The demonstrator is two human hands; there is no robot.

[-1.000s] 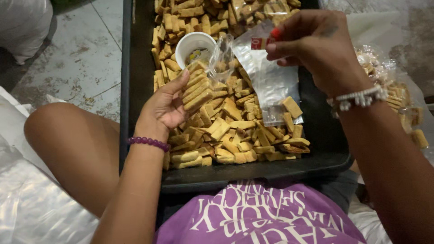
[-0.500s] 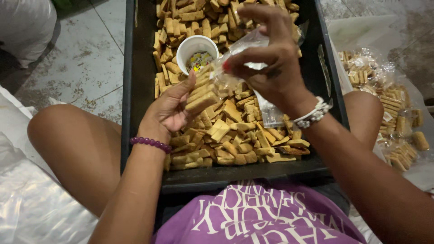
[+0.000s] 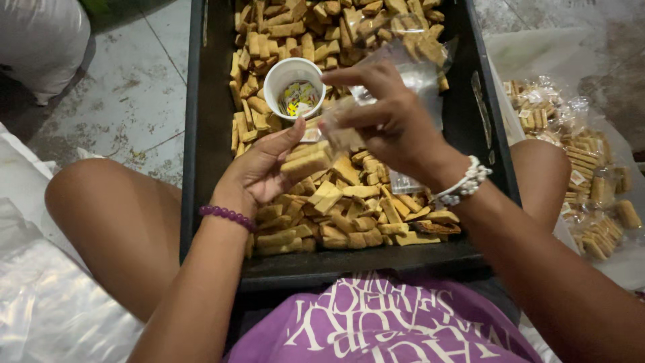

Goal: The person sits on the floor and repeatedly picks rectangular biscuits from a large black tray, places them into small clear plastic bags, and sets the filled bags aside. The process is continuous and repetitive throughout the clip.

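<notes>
While the left hand (image 3: 259,176) rests palm-up on the heap in the black tray (image 3: 208,168), it cradles a short stack of biscuit sticks (image 3: 306,161); the thumb presses the stack from above and the fingers curl beneath, clamped on it. The right hand (image 3: 386,124) hovers just above and to the right, thumb and fingers pinched on the mouth of a clear plastic bag (image 3: 410,74), which trails toward the far side of the tray. Bag mouth and stack end are nearly touching.

To do this step well, in my judgement:
- Keep the sticks aligned side by side, so that they enter as one block.
- Hold the bag mouth spread wide; a collapsed film will snag the corners.
- Slide the stack in level, since tilting could break the brittle pieces.

A white cup (image 3: 293,86) holding small printed slips stands among the loose biscuits (image 3: 356,215), just beyond the left thumb. Filled packets (image 3: 591,175) lie on the floor at the right, well apart from the tray. A purple bead bracelet (image 3: 227,216) sits on the left wrist, a white one (image 3: 463,183) on the right.
</notes>
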